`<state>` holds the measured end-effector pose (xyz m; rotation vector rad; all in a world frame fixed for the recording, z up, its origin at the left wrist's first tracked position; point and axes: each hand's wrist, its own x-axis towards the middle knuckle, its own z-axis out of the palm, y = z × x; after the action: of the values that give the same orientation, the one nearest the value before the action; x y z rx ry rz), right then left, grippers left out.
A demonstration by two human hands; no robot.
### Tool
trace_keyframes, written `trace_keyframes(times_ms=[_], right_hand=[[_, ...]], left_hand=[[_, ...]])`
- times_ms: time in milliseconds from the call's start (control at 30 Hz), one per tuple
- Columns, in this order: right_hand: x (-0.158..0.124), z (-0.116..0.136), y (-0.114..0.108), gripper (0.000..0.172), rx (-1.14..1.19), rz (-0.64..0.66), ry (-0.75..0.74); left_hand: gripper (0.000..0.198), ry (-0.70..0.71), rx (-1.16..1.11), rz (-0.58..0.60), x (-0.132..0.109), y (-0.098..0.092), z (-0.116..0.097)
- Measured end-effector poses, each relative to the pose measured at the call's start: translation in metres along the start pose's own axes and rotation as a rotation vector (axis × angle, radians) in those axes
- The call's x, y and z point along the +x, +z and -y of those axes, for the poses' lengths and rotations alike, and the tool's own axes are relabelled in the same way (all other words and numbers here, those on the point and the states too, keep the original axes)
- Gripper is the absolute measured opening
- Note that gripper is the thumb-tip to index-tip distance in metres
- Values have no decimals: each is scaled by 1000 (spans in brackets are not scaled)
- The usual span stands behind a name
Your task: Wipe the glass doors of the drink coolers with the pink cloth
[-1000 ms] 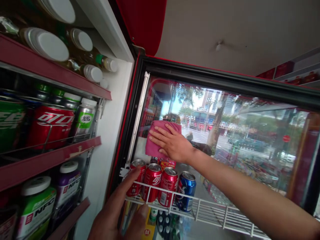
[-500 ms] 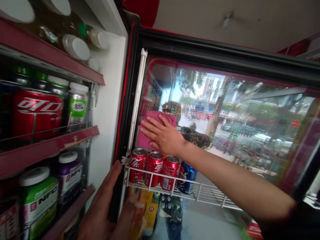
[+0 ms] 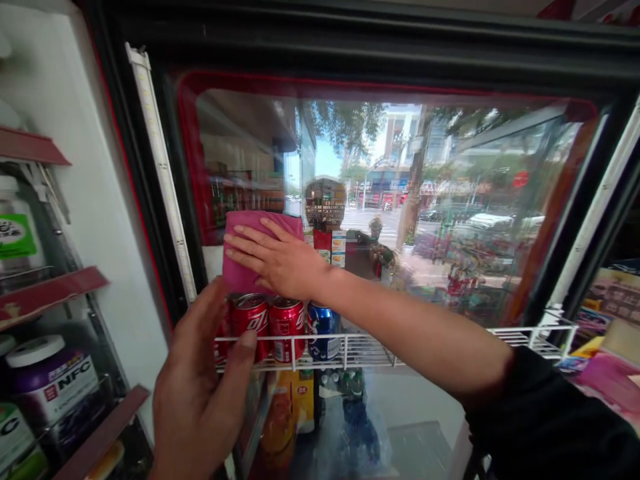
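Observation:
My right hand (image 3: 280,257) lies flat on a pink cloth (image 3: 237,270), holding it against the glass door (image 3: 450,187) with the fingers stretched out. Just beneath the cloth, red soda cans (image 3: 251,313) and a blue can (image 3: 324,330) stand on a white wire rack (image 3: 370,350). My left hand (image 3: 200,387) is in front of the rack's left end, thumb and fingers apart, with nothing between them. It covers part of the leftmost can; whether it touches the rack or that can, I cannot tell.
On the left, fridge shelves carry bottles, among them a purple NFC bottle (image 3: 53,373). A white light strip (image 3: 163,167) runs down the door's black frame (image 3: 325,40). The glass shows a street and reflections. Colourful packages (image 3: 610,373) lie beyond the door at right.
The view has turned right, showing more of the door. My right hand and the cloth have shifted slightly right, away from the light strip. My left hand has come in front of the rack's left end.

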<state>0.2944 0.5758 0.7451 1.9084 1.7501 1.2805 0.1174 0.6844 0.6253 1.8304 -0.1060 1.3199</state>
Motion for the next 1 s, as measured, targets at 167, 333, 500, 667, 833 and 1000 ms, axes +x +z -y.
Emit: trace_keyframes(times_ms=[167,333,500,667,833,1000], right_hand=[[-32,-2,-18,60,43,-45,151],[-55,-7,-22,58,144,-129,243],[-75,0,-54,39,287,-143,336],[-130,26,-82,39,264,-361,575],[-202,61,-82,35,293,-622,797],[-249,85,-82,38,344,-662,899]], left_hand=[[78,57,-124,110,54,42,-7],[85,69,143,220,70,79,-10],[91,187,242,217,85,95,-4],[102,219,442,161,120,106,-13],[106,155,509,25,123,138,-39],[100,241,549,1,109,177,-58]])
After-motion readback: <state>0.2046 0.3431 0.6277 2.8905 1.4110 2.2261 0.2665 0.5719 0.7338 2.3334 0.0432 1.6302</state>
